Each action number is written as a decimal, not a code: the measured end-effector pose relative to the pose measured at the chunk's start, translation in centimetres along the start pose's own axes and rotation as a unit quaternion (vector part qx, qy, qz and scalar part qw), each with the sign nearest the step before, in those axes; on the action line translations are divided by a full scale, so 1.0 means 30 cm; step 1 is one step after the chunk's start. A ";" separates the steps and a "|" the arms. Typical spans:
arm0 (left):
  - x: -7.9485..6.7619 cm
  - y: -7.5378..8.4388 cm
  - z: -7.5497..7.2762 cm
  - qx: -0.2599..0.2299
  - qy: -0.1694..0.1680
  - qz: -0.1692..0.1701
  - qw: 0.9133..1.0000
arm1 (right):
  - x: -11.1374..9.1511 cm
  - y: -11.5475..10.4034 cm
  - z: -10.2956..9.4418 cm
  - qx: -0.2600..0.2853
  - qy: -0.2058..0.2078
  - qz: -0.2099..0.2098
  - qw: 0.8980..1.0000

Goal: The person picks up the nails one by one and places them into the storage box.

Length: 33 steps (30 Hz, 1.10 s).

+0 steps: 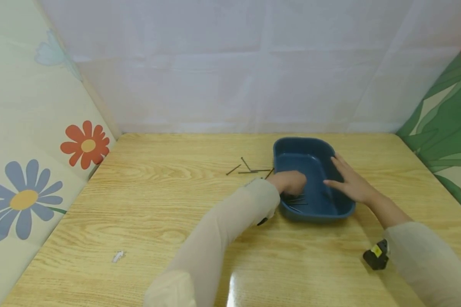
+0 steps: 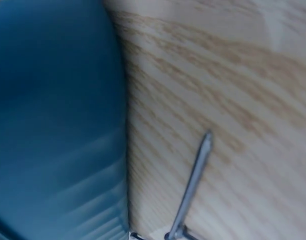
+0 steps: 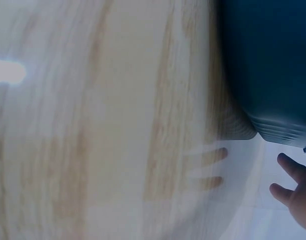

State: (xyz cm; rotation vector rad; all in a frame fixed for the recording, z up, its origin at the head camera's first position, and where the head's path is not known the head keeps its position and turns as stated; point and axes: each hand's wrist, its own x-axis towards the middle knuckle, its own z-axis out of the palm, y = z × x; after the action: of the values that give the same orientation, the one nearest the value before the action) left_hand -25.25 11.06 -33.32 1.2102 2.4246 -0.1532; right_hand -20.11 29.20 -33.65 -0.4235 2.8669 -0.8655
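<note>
A deep blue plastic basin point(image 1: 316, 218) with rounded corners stands on the wooden table. My left hand point(image 1: 292, 182) reaches over its left wall, fingers curled down inside; blur and the hand's back hide whether they hold anything. Below that hand, several thin nails point(image 1: 297, 204) lie on the basin floor. My right hand point(image 1: 349, 183) rests at the basin's right rim with fingers spread. Several dark nails point(image 1: 233, 169) are scattered on the table just left of the basin. One nail point(image 2: 193, 180) shows close up beside the basin wall point(image 2: 58, 100) in the left wrist view.
A small white scrap point(image 1: 118, 256) lies on the table point(image 1: 138, 204) at the front left. A white sheet point(image 1: 215, 94) hangs behind the table's far edge. Flower-printed panels point(image 1: 23, 140) stand at both sides.
</note>
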 end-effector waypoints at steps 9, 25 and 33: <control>-0.006 0.001 -0.002 -0.011 0.018 -0.019 1.000 | 0.005 -0.003 -0.006 0.001 0.001 0.001 1.000; -0.027 -0.034 -0.003 -0.122 0.081 0.070 0.987 | -0.001 -0.017 -0.004 -0.017 -0.001 0.009 1.000; -0.056 -0.055 -0.012 -0.209 0.113 0.093 0.967 | 0.000 -0.017 -0.007 -0.015 -0.002 0.010 1.000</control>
State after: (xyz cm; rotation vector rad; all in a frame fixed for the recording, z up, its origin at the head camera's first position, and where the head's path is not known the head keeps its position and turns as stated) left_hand -25.77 8.92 -32.44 1.2959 2.3422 0.5537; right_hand -20.03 28.89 -33.18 -0.3978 2.8785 -0.8192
